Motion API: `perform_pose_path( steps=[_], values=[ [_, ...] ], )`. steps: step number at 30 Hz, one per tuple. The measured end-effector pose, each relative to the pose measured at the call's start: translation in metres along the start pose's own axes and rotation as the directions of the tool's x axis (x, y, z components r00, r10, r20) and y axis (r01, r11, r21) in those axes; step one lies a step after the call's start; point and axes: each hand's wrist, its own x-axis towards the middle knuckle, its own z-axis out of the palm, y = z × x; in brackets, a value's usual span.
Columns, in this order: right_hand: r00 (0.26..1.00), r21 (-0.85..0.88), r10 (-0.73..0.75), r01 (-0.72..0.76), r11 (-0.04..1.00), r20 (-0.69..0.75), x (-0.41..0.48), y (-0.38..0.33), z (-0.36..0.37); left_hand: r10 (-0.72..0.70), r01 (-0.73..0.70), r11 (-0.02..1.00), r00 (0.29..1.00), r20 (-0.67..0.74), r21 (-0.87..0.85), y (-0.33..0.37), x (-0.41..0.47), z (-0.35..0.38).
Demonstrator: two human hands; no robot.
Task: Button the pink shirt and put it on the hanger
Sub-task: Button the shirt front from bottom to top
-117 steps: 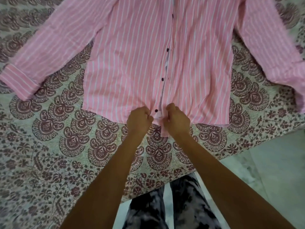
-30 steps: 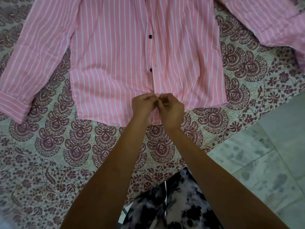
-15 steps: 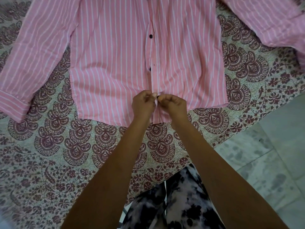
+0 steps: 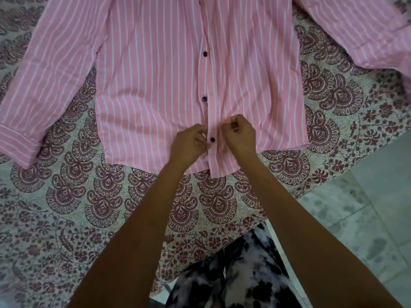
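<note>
The pink shirt (image 4: 155, 81) with white stripes lies flat, front up, on a patterned bedsheet, sleeves spread to both sides. Three dark buttons show along its placket; the lowest button (image 4: 212, 139) sits between my hands, near the hem. My left hand (image 4: 189, 144) pinches the placket edge just left of that button. My right hand (image 4: 239, 135) has its fingers curled on the fabric just right of it. The collar is out of view at the top. No hanger is in view.
The bedsheet (image 4: 106, 207) has a maroon paisley print and covers the bed below and beside the shirt. A pale tiled floor (image 4: 367, 218) shows at the right. My legs in black-and-white trousers (image 4: 233, 278) stand at the bed's edge.
My hands have drawn slightly apart, and the lowest dark button now shows between them on the placket. Earlier they were pressed together over that spot.
</note>
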Motion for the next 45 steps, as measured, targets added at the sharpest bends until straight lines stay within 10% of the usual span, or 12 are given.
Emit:
perform_pose_path(
  steps=[7,12,24,29,38,45],
  values=[
    [0.968,-0.292,-0.227,0.25,0.923,0.108,0.041,-0.024,0.023,0.082,-0.047,0.993,0.928,-0.362,0.105,0.028,0.046,-0.026],
    [0.969,-0.432,-0.226,0.246,0.868,0.098,0.062,-0.035,0.026,0.136,-0.11,0.988,0.949,-0.285,0.104,0.037,0.071,-0.03],
    [0.993,0.215,0.077,-0.094,0.972,0.086,0.067,-0.026,0.011,0.067,0.019,0.972,0.932,-0.357,0.233,0.045,0.075,0.0],
    [0.994,0.233,0.107,-0.111,0.966,0.027,0.062,-0.028,0.011,-0.02,0.028,0.999,0.935,-0.354,0.016,0.053,0.075,-0.014],
    [0.99,0.181,0.097,-0.077,0.981,-0.105,0.057,-0.021,0.009,0.081,0.011,0.969,0.93,-0.36,0.247,0.046,0.078,0.007],
    [0.997,0.159,0.057,-0.047,0.986,-0.06,0.057,-0.021,0.008,-0.018,0.04,0.998,0.932,-0.362,0.054,0.053,0.077,-0.004]
  ],
)
